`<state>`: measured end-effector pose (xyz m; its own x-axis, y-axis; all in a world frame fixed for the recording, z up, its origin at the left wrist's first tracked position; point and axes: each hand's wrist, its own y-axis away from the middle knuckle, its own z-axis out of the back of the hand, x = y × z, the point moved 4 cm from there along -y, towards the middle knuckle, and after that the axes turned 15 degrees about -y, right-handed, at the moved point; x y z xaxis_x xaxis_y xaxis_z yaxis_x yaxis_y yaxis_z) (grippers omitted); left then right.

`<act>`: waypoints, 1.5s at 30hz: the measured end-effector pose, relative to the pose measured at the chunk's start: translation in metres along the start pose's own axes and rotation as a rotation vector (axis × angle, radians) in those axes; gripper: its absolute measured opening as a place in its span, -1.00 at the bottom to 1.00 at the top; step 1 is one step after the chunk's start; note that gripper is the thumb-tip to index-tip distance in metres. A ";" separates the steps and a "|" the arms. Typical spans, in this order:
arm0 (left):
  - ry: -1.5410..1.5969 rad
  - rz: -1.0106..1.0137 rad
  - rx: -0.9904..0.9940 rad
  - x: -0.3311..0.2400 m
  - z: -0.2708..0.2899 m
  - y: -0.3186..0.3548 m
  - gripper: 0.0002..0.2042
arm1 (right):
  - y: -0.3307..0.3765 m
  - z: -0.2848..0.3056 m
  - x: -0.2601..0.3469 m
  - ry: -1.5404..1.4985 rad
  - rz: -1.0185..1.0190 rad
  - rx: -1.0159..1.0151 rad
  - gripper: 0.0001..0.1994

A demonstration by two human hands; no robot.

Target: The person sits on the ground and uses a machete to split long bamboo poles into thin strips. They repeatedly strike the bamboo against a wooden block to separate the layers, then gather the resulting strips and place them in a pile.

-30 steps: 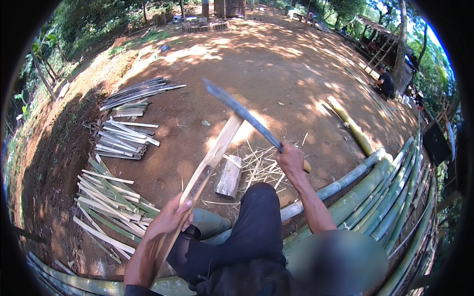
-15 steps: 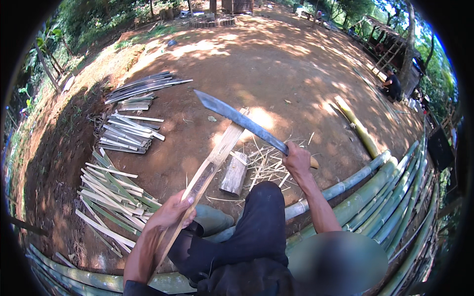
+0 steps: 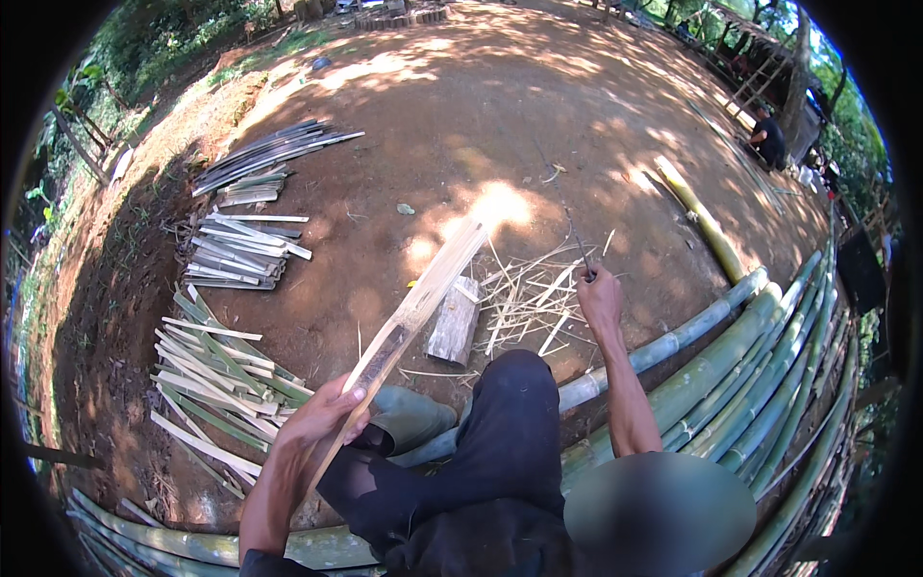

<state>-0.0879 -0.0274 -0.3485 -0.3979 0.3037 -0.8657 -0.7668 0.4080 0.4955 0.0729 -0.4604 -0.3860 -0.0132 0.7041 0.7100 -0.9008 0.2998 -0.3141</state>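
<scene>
My left hand is closed round the lower part of a split bamboo slat, thumb on top. The slat slants up and away to the right, pale with a dark patch midway along it, and its far end is free in the air. To its right, my right hand grips a machete by the handle. The blade points up and away, seen nearly edge-on as a thin dark line, apart from the slat. Below the slat's far half stands a short wooden block, beside a scatter of thin bamboo shavings.
Split bamboo strips lie heaped at left, with more bundles beyond. Thick green bamboo poles stretch along the right and under my legs. One yellowish pole lies farther off. A person crouches at far right.
My right hand has moved slightly right, and the machete has turned from lying across the slat's far end to edge-on, away from it. My left hand still holds the slat.
</scene>
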 end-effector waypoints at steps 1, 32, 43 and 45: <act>-0.050 0.000 -0.009 0.003 0.002 -0.005 -0.69 | 0.003 -0.003 -0.012 -0.165 -0.100 0.040 -0.80; -0.947 -0.007 -0.179 0.197 0.006 -0.186 -0.70 | 0.095 -0.196 -0.065 -1.352 -0.986 0.327 -0.55; -1.099 -0.004 -0.172 0.216 0.010 -0.189 -0.62 | 0.100 -0.226 -0.074 -1.402 -1.090 0.346 -0.70; -1.104 0.009 -0.158 0.220 0.008 -0.188 -0.64 | 0.106 -0.230 -0.078 -1.375 -1.074 0.365 -0.73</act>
<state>-0.0269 -0.0302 -0.6312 0.2018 0.9369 -0.2854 -0.8531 0.3113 0.4187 0.0786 -0.3353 -0.6197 0.4426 -0.7353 0.5133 -0.7954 -0.0576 0.6033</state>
